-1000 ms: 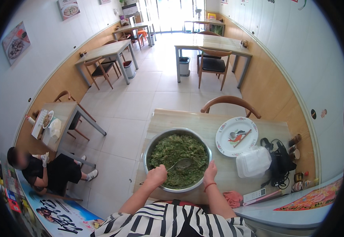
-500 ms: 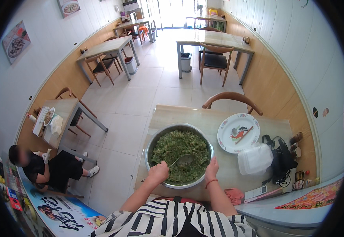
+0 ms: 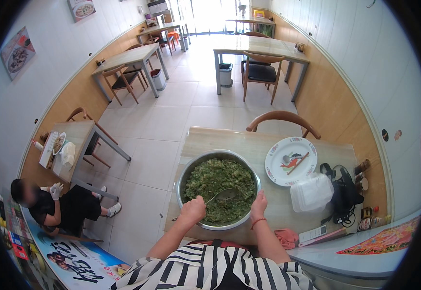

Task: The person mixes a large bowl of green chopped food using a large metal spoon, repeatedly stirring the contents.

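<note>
Stirring evenly likely wants the left hand (image 3: 192, 210), closed round the spoon (image 3: 226, 194), digging deep into the green mixture (image 3: 217, 174); the right hand (image 3: 258, 207) braces the steel bowl (image 3: 226, 226) on the table (image 3: 210, 137), its grip hard to tell

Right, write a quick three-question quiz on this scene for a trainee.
1. True or false: the left hand grips the spoon.
2. Pick one. The mixture in the metal bowl is mostly: a) white, b) green, c) orange.
3. Fill in, from the person's side: the white plate lies to the ____ of the metal bowl.

Key: 1. True. 2. b. 3. Right.
</note>
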`<control>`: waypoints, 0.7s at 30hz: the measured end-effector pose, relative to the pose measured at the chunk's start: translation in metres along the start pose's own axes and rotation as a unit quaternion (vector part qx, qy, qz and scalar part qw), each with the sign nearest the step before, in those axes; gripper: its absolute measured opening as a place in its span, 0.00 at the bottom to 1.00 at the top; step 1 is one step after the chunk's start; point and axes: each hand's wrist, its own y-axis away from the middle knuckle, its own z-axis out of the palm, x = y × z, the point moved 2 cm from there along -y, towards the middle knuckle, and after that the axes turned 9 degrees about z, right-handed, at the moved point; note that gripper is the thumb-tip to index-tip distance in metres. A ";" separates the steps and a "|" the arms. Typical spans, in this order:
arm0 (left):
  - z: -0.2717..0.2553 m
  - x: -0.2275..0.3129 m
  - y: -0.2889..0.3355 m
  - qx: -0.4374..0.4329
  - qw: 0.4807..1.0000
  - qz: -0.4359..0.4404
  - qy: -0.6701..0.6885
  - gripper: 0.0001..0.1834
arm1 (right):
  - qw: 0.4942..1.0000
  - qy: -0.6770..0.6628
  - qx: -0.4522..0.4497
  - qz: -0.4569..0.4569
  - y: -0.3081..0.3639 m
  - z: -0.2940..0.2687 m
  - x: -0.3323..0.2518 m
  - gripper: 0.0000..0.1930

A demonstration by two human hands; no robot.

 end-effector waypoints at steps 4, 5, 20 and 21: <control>0.008 -0.005 -0.005 0.010 0.999 0.019 -0.035 0.09 | 0.998 0.056 0.027 -0.030 -0.003 0.001 0.009 0.27; 0.011 -0.011 -0.008 0.022 0.999 0.024 -0.041 0.09 | 0.997 0.067 0.025 -0.027 -0.004 0.006 0.013 0.27; -0.192 0.077 0.031 0.301 0.915 0.259 0.068 0.09 | 1.000 0.022 -0.019 0.002 0.013 0.001 -0.015 0.26; -0.223 0.101 0.048 0.393 0.853 0.338 0.055 0.09 | 0.999 0.035 -0.006 -0.003 0.005 -0.005 -0.005 0.26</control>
